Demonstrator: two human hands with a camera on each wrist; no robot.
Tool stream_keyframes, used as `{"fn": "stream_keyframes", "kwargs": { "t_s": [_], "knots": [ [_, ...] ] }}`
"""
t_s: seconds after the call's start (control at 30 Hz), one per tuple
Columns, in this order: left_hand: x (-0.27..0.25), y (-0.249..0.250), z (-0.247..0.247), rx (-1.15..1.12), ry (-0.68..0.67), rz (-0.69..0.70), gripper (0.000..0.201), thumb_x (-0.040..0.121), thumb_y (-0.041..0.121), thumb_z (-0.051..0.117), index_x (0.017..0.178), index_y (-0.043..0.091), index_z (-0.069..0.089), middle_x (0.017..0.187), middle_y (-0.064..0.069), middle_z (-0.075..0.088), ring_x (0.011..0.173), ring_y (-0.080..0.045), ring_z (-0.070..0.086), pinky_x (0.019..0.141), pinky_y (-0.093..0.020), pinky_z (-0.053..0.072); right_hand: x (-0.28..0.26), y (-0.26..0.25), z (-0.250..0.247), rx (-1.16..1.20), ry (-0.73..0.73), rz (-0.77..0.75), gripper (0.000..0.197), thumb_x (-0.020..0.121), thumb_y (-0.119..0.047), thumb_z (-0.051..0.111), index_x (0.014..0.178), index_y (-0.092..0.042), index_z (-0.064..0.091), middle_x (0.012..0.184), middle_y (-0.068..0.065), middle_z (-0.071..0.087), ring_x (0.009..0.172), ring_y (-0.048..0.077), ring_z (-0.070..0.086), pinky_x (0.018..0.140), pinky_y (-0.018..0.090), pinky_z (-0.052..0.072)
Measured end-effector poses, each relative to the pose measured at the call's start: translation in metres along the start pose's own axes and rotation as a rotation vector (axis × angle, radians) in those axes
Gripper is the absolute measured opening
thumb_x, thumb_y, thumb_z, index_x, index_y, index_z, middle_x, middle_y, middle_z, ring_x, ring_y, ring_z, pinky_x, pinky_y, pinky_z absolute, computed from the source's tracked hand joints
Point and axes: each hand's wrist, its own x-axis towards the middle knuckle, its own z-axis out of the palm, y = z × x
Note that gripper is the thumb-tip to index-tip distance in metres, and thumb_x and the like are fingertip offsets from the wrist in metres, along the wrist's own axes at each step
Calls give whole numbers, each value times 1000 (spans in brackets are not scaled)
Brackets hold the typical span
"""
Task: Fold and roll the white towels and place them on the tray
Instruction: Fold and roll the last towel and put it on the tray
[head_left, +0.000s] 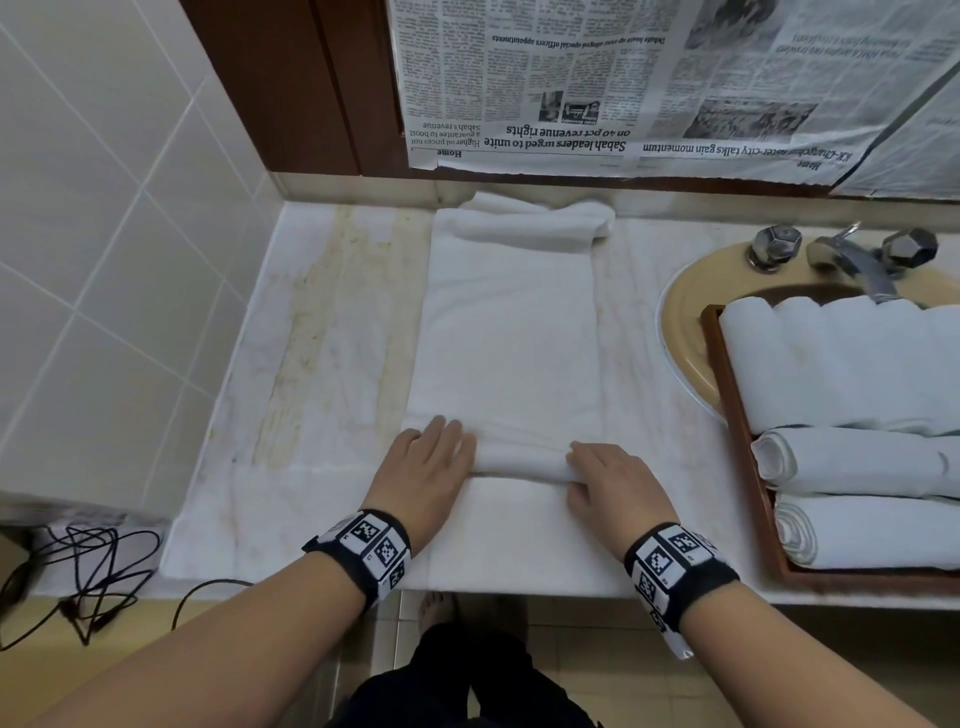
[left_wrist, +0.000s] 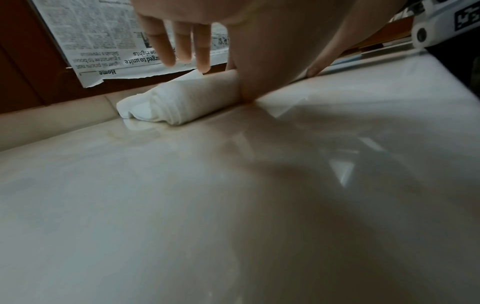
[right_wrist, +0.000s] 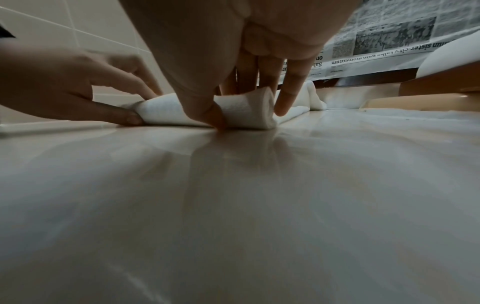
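Observation:
A long folded white towel (head_left: 509, 332) lies on the marble counter (head_left: 322, 364), running away from me. Its near end is wound into a small roll (head_left: 519, 460). My left hand (head_left: 434, 454) holds the roll's left end, thumb against its near side and fingers over the top. My right hand (head_left: 608, 480) grips the right end the same way. The right wrist view shows the roll (right_wrist: 244, 111) pinched under my right thumb (right_wrist: 215, 117). In the left wrist view the roll (left_wrist: 192, 98) lies beneath my left fingers (left_wrist: 202, 51). The wooden tray (head_left: 737, 415) at the right holds several rolled towels (head_left: 857, 460).
A crumpled white towel (head_left: 530, 218) lies at the back of the counter. The tray sits over a beige sink (head_left: 685, 322) with a chrome faucet (head_left: 852, 260). Newspaper (head_left: 623, 78) covers the wall behind. Black cables (head_left: 88, 571) lie at the lower left. The counter's front edge (head_left: 519, 584) is just behind my wrists.

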Motion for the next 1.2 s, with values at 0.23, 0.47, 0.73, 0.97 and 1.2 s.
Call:
{"fn": "stream_keyframes", "kwargs": {
  "t_s": [0.23, 0.47, 0.73, 0.97, 1.2],
  "knots": [
    [0, -18, 3, -167, 42, 159, 53, 72, -3, 75, 124, -3, 67, 116, -18, 69, 100, -36, 69, 91, -45, 57, -2, 6, -3, -20, 9, -70, 37, 61, -5, 86, 95, -10, 71, 86, 2, 72, 79, 29, 66, 60, 38, 56],
    [-3, -23, -3, -293, -22, 60, 33, 96, 28, 63, 127, 15, 65, 115, -2, 72, 99, -22, 70, 88, -32, 56, 2, 16, -8, 66, -86, -83, 30, 76, -10, 79, 105, -11, 72, 92, 2, 69, 82, 27, 64, 71, 37, 54],
    [-3, -29, -6, -568, -172, -127, 31, 104, 35, 54, 132, 28, 62, 115, 11, 59, 109, -11, 47, 96, -24, 39, 6, 27, -17, 214, -167, -56, 26, 87, -19, 74, 112, -14, 73, 103, -1, 54, 87, 14, 51, 81, 25, 39],
    [7, -40, -11, -491, -234, -151, 34, 102, 44, 51, 120, 25, 71, 102, 6, 57, 89, -14, 42, 84, -37, 44, 26, 33, -29, 198, -360, -26, 24, 94, -30, 68, 116, -24, 73, 96, -12, 50, 95, 10, 47, 84, 22, 33],
    [28, -54, -25, -496, -419, -256, 29, 98, 53, 57, 116, 34, 70, 104, 11, 66, 97, -13, 60, 87, -33, 47, 42, 39, -44, 317, -413, 159, 17, 82, -33, 79, 95, -36, 68, 88, -14, 66, 80, 1, 59, 69, 10, 40]
  ]
}}
